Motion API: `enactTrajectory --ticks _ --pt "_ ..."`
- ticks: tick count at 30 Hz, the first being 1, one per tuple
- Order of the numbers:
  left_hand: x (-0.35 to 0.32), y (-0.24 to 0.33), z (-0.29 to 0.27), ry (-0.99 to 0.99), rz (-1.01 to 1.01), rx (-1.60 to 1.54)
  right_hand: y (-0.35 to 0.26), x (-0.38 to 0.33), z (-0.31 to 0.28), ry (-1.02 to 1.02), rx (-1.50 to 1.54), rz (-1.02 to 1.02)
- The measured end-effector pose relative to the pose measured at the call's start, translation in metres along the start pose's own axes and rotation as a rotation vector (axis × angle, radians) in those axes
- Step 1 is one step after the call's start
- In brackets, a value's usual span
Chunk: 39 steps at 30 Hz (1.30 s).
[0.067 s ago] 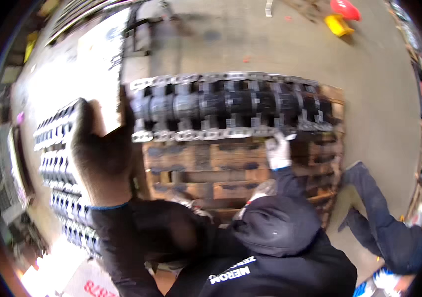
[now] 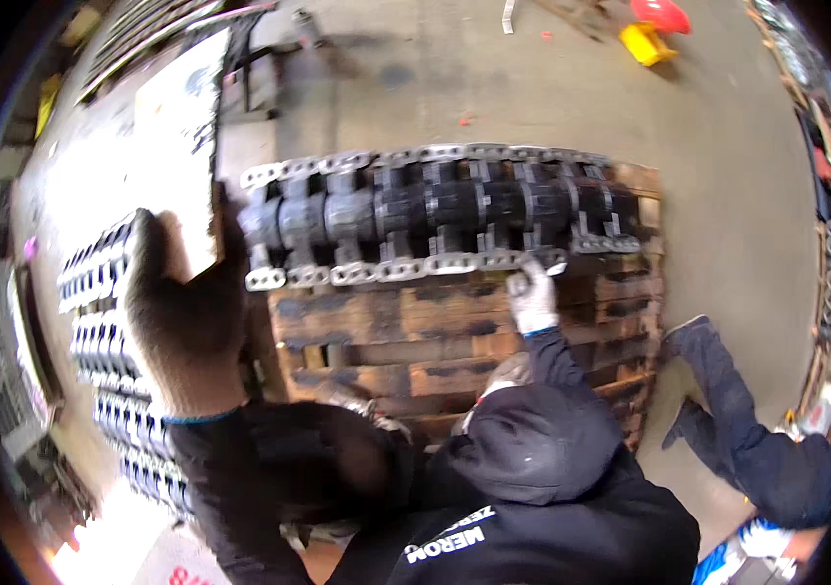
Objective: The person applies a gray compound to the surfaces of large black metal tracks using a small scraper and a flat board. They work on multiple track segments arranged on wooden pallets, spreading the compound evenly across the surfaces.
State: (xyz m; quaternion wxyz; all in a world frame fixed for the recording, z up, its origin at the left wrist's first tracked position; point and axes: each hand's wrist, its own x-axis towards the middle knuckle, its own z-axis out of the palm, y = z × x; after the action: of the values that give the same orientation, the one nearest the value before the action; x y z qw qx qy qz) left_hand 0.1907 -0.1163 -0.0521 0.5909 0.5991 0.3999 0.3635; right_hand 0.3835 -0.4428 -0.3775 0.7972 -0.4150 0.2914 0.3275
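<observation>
My left hand (image 2: 186, 331), in a dark and pale work glove with a blue cuff edge, is raised at the left. Its fingers are closed around the near end of a long flat board (image 2: 181, 122); glare washes out much of the board's face, and its right edge is dark and rough. Just right of this hand, a row of black ribbed segments (image 2: 352, 214) with perforated metal strips along both sides lies on a wooden pallet (image 2: 440, 375). My right hand is out of view.
A co-worker in a black hooded top (image 2: 542, 444) crouches close in front, a gloved hand (image 2: 534, 300) at the near metal strip. Another person's dark trouser legs (image 2: 728, 400) are at right. More black segment rows (image 2: 113, 341) stand at left. Red and yellow objects (image 2: 648, 44) lie far right.
The whole scene sits slightly farther left and looks sharper. My left hand keeps its hold on the board. The co-worker's gloved hand stays at the metal strip.
</observation>
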Motion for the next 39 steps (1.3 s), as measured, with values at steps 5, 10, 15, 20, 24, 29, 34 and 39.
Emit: enactTrajectory --ticks 5,10,15,20,24,29,34,39 --pt "-0.013 0.009 0.022 0.148 0.377 1.111 -0.007 -0.003 0.008 -0.022 -0.038 -0.129" --pt "-0.015 -0.001 0.016 0.109 0.367 1.057 -0.010 -0.010 0.024 0.146 -0.248 -0.116" --pt "-0.019 -0.003 0.008 0.114 0.409 1.071 -0.029 -0.017 0.030 0.112 -0.433 -0.014" --pt "-0.013 -0.004 0.016 0.008 0.272 0.713 -0.033 -0.017 0.033 0.090 -0.251 -0.020" --pt "-0.018 -0.006 0.011 0.008 0.305 0.851 -0.010 -0.017 0.024 0.035 -0.072 -0.006" --pt "-0.007 -0.009 0.005 0.026 -0.204 -0.395 -0.010 -0.016 0.021 0.006 -0.068 0.019" --pt "-0.020 -0.002 0.032 -0.047 0.159 0.514 -0.013 -0.013 0.021 0.003 -0.100 -0.019" --pt "-0.019 -0.001 0.035 -0.101 0.189 0.523 -0.008 -0.015 0.023 -0.008 -0.077 -0.046"
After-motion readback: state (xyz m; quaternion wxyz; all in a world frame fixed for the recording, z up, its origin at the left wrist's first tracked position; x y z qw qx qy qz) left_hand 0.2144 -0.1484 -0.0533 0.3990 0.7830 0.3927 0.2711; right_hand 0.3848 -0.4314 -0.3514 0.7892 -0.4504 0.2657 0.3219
